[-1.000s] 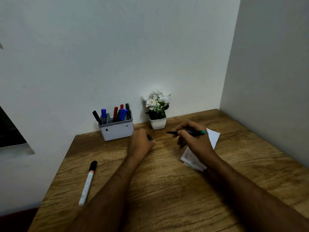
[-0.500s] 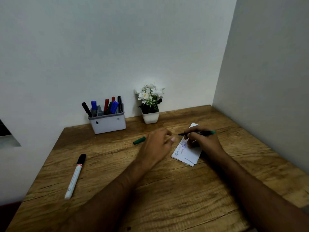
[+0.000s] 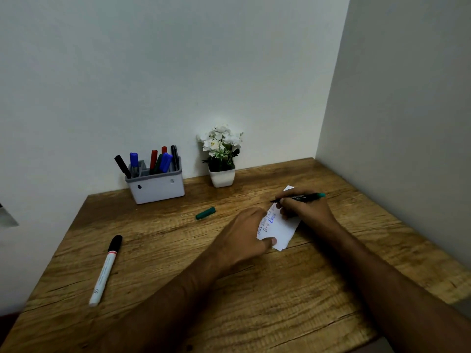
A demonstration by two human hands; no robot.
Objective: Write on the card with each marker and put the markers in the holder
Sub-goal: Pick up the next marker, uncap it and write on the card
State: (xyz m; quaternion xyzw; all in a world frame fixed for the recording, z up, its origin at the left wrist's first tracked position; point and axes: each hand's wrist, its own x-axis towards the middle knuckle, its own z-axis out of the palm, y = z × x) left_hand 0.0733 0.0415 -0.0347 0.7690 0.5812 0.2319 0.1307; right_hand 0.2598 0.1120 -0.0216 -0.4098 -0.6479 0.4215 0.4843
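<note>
A: Where is the card [image 3: 280, 225]?
B: On the counter [image 3: 178, 263], toward the right edge and nearer the back than the front. It lies tilted, with a few short lines of writing on it, some in blue.

A: And the right hand [image 3: 304, 208]?
B: It grips a green marker [image 3: 298, 197], uncapped, fingers curled round the barrel. The dark tip points left over the card's far end; whether it touches the paper I cannot tell.

A: The left hand [image 3: 242, 235]?
B: It rests on the card's left side, its thumb pressing the card's near edge down. The fingers lie loose and grasp nothing.

A: The cap [image 3: 205, 213]?
B: It lies on its side on the counter, left of the card and apart from both hands, between the holder [image 3: 156, 187] and the left hand.

A: Where does the holder stand?
B: At the back edge against the wall, toward the left. Black, blue, red and dark green markers stand in it, some leaning.

A: Anything else?
B: A white marker [image 3: 105, 270] with a black cap lies near the left edge, well apart from the hands. A small white pot [image 3: 222, 177] of white flowers stands at the back edge, just right of the holder.
</note>
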